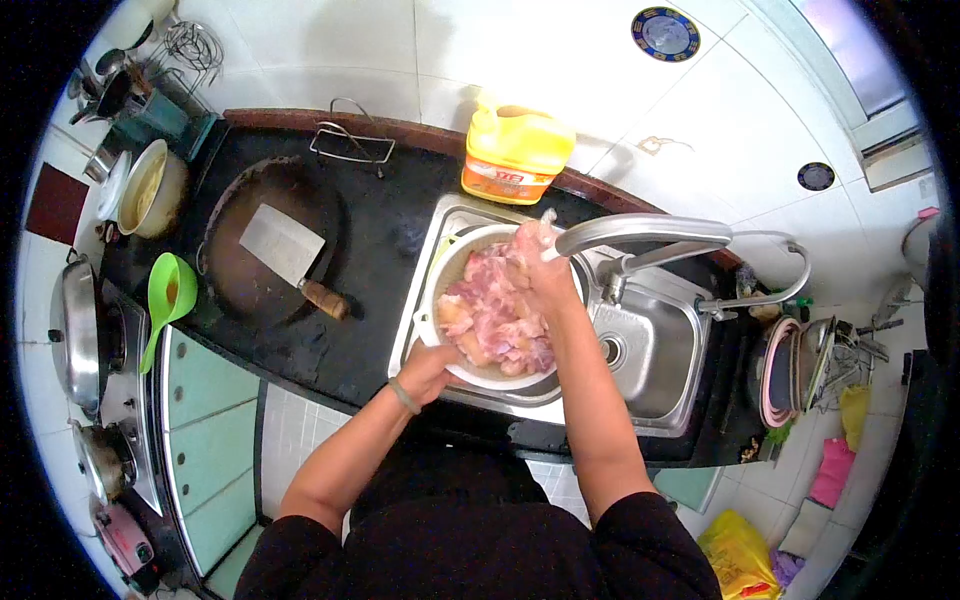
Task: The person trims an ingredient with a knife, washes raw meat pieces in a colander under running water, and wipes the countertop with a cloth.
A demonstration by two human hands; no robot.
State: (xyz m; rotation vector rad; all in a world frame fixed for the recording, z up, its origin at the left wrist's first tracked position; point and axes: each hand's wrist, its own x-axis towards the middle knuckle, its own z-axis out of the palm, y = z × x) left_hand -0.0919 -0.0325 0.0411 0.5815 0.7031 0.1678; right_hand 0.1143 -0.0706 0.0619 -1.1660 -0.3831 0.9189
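A white basin [430, 298] full of raw, pinkish meat pieces [495, 305] is over the left bowl of the steel sink. My left hand [425, 370] is closed on the basin's near-left rim. Across from it, my right hand [537, 258] is curled at the far-right rim, right beside the tap's spout, and its forearm crosses over the basin's right side. The tap [650, 232] arches over from the right, its tip close to my right wrist. My fingertips are partly hidden.
A yellow jug [515, 150] stands behind the sink [680, 390]. To the left, a cleaver [285, 245] lies across a dark wok lid or pan [235, 275]. A green ladle [170, 285], a pot [150, 190] and a wire rack [352, 148] are farther along the counter.
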